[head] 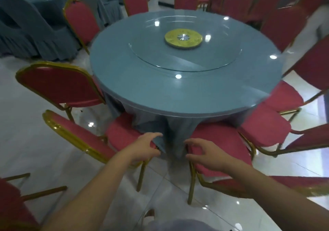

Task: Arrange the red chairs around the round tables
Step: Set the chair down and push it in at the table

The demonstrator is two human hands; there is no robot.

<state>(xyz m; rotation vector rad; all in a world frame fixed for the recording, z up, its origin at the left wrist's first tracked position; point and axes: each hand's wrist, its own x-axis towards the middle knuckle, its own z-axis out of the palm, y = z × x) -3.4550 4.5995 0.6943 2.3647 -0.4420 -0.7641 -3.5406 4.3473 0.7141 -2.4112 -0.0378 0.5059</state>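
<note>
A round table [124, 81] with a blue-grey cloth and a glass top stands in the middle, ringed by red chairs with gold frames. Two of them sit nearest me, a left chair [122, 134] and a right chair [219, 141], both seats pushed under the hanging cloth [170, 133]. My left hand [146, 147] curls over the left chair's seat corner, beside the cloth hem. My right hand [201, 152] hovers in a C shape over the right chair's seat corner. In both hands the fingers are apart. I cannot tell whether either one touches its seat.
A glass turntable [185, 60] with a yellow hub [183, 37] lies on the table. More red chairs crowd the right side [263, 125] and the back [238, 1]. Another chair [58, 83] stands at the left. Grey-draped furniture [30, 26] fills the far left. The floor is glossy white tile [35, 141].
</note>
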